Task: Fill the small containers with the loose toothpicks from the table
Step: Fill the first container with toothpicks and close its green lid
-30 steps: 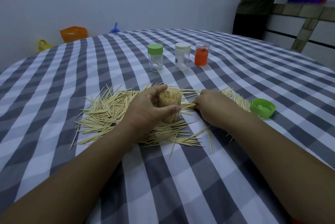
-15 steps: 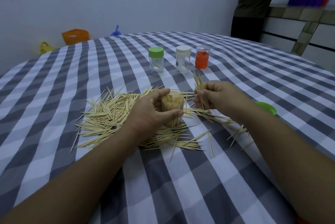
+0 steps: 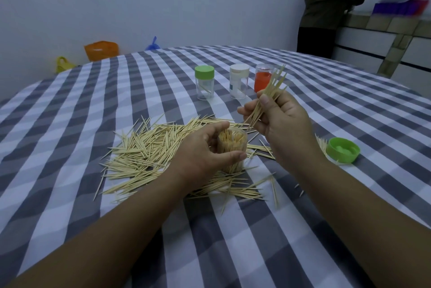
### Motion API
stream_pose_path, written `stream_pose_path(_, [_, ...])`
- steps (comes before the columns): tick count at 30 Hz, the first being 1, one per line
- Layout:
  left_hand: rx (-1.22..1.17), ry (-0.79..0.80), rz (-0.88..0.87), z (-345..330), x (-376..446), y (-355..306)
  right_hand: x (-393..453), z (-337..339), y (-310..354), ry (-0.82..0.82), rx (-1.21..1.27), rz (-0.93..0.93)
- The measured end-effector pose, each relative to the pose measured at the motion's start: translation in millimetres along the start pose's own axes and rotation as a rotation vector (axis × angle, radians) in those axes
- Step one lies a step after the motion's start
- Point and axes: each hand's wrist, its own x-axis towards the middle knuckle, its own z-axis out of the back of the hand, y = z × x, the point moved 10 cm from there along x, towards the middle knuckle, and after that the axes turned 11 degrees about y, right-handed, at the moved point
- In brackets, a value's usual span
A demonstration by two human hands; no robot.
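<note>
Wooden loose toothpicks [image 3: 149, 150] lie heaped on the checked tablecloth [image 3: 70, 124], at nine o'clock from the clear container [image 3: 232, 147], which the left hand [image 3: 205, 152] grips upright, thumb and fingers curled round it. At one o'clock from it, the right hand [image 3: 279, 119] pinches a toothpick bundle [image 3: 268, 96]; a green lid [image 3: 342, 150] lies at three o'clock.

Right hand [image 3: 278, 115] lifted toothpick bundle [image 3: 268, 96] off table, now raised above open container [image 3: 232, 147].
</note>
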Motion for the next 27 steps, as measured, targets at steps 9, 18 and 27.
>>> stream_pose_path(9, [-0.013, 0.016, -0.012, -1.7, -0.7, -2.3, -4.0, -5.3, 3.7, 0.017, -0.100, 0.064])
stream_pose_path(18, [-0.036, 0.011, -0.037, -1.0, -1.7, -4.2, -6.4, -15.6, -22.7, 0.096, -0.338, -0.096])
stream_pose_path(27, [-0.035, 0.000, -0.027, 1.3, -1.1, -0.6, -8.7, -16.4, -10.3, 0.112, -0.450, -0.043])
